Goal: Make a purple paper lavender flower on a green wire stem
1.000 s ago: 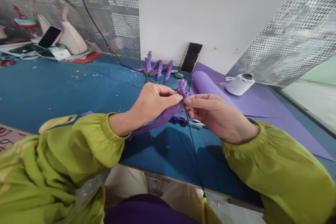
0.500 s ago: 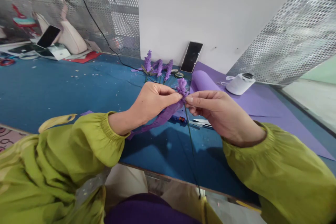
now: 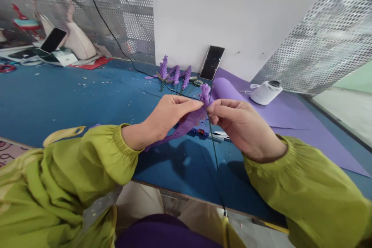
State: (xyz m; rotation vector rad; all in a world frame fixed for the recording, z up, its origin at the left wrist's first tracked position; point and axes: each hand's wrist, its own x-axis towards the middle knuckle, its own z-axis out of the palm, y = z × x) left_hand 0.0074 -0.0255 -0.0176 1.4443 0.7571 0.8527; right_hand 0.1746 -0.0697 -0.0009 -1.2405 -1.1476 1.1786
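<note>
Between my two hands stands a purple paper flower point(image 3: 205, 92) on a thin green stem point(image 3: 213, 145) that hangs down toward the table edge. My left hand point(image 3: 171, 114) pinches a strip of purple crepe paper point(image 3: 186, 127) close to the flower's base; the strip trails down to the left under the wrist. With thumb and forefinger closed, my right hand point(image 3: 240, 122) grips the flower where it meets the stem. The fingertips hide part of that joint. Below the hands lie scissors point(image 3: 222, 136) and a small blue thing with a red part point(image 3: 201, 132).
Several finished purple flower sprigs point(image 3: 175, 74) lie behind my hands. A phone point(image 3: 212, 62) leans on the white board. Purple paper point(image 3: 293, 118) and a white spool-like thing point(image 3: 266, 92) are at right; a bag point(image 3: 80, 40) and another phone point(image 3: 54, 40) at far left.
The flower and both hands have shifted slightly to the right. The stem has swung a little with them, and the flower looks slightly turned.
</note>
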